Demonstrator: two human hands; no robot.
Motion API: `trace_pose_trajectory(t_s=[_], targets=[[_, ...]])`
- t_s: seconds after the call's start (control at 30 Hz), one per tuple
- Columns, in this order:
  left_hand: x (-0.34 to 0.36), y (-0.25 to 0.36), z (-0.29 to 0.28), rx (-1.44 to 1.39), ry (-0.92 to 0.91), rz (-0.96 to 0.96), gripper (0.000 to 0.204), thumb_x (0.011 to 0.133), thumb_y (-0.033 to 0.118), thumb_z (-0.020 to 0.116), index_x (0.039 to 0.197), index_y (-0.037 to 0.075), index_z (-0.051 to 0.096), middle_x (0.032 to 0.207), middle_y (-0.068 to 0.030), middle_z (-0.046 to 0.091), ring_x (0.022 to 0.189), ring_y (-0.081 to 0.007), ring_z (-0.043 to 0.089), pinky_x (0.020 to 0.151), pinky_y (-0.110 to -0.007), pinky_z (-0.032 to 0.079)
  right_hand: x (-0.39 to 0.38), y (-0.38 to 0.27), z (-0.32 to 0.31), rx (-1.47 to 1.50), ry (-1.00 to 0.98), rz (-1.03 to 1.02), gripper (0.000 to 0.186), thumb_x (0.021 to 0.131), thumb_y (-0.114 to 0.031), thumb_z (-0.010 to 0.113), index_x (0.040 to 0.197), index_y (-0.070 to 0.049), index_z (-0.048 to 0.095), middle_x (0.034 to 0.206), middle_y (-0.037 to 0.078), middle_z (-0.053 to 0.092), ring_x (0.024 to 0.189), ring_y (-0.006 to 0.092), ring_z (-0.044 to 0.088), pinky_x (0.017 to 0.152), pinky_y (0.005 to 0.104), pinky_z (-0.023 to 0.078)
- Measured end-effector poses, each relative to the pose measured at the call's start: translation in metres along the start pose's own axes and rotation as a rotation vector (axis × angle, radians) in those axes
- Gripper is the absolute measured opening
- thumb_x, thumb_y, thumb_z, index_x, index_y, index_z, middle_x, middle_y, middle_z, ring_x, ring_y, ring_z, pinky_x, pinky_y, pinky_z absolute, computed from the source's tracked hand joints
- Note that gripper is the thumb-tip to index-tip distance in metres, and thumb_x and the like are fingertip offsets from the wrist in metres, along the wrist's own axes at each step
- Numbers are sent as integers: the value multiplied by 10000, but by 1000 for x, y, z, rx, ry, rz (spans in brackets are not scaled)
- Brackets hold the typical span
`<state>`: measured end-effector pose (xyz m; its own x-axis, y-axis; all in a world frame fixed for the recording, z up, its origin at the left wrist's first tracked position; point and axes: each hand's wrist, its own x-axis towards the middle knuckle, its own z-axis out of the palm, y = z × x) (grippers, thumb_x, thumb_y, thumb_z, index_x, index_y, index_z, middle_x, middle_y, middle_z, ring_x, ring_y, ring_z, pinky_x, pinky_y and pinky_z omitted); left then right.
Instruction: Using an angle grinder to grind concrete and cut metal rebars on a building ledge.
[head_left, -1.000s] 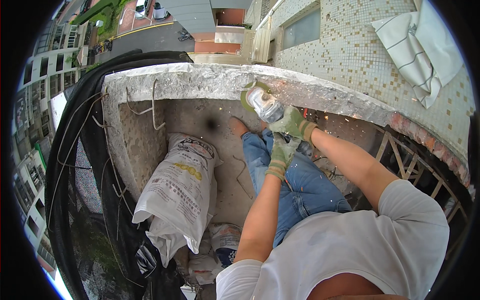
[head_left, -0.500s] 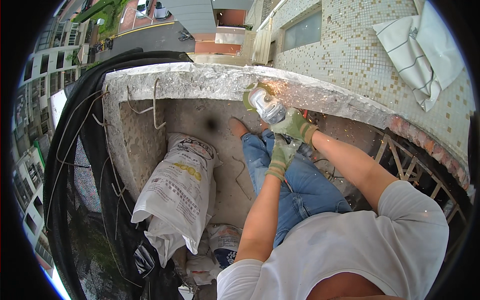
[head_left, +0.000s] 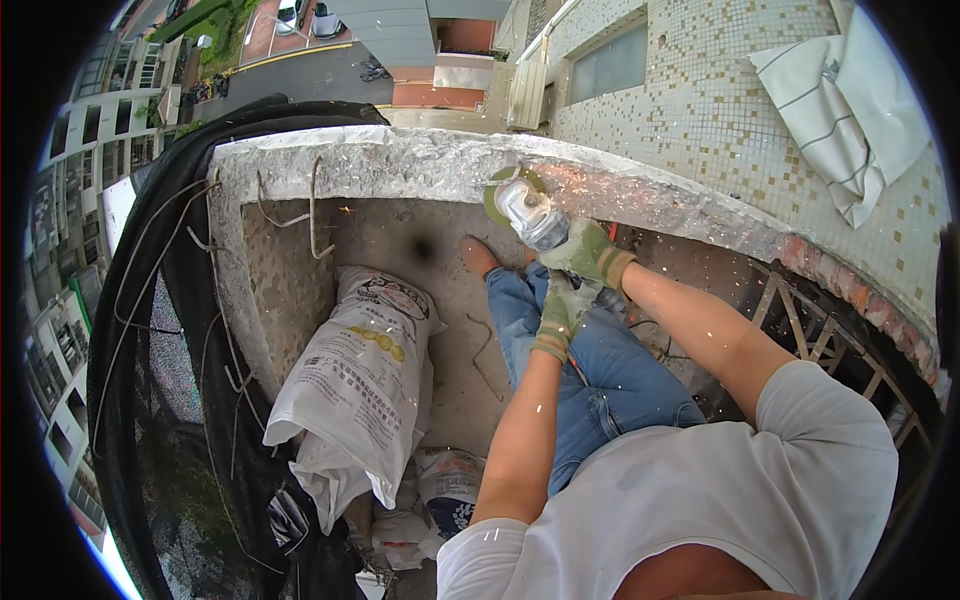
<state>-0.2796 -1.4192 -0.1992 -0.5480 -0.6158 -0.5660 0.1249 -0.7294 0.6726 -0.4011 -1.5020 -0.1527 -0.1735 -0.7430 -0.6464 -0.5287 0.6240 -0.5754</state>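
An angle grinder [head_left: 534,213] is held in both my gloved hands, its disc [head_left: 497,200] against the inner edge of the broken concrete ledge [head_left: 420,165]. Sparks fly from the disc to the right along the ledge. My right hand [head_left: 590,252], in a green and grey glove, is closed round the grinder's body near its head. Closer to me, my left hand [head_left: 563,312] wraps the rear part of the tool. Most of the grinder's body is hidden by the gloves. A short rod end seems to stand at the disc, too blurred to be sure.
Bent rebar [head_left: 318,210] sticks out of the ledge at the left. A full white sack [head_left: 355,370] leans beside my legs, with another bag [head_left: 447,485] behind it. Black netting [head_left: 160,400] hangs over the left side. A metal grille [head_left: 825,335] lies at the right; a street is far below.
The grinder stays at nearly the same place on the ledge, with only a slight shift of the disc. The spark spray looks thinner and more scattered.
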Motion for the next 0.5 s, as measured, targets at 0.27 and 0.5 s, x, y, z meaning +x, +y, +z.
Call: trace_pose_trajectory(t_s=[0.27, 0.5], targets=[[4, 4, 6, 54, -5, 33, 436, 1070, 290, 367, 1424, 36, 377, 1393, -105, 489, 1263, -247, 490, 1085, -352, 414, -1, -6, -6, -48, -74, 94, 475, 641, -408, 744, 924, -27, 731, 867, 255, 695, 854, 357, 698, 782, 403, 542], [6, 18, 13, -796, 208, -294, 410, 1058, 325, 407, 1351, 43, 458, 1302, -69, 557, 1155, -241, 548, 1029, -356, 454, -1, -16, -12, -99, -79, 24, 472, 643, -412, 747, 928, -36, 729, 871, 235, 703, 846, 357, 697, 778, 404, 541]])
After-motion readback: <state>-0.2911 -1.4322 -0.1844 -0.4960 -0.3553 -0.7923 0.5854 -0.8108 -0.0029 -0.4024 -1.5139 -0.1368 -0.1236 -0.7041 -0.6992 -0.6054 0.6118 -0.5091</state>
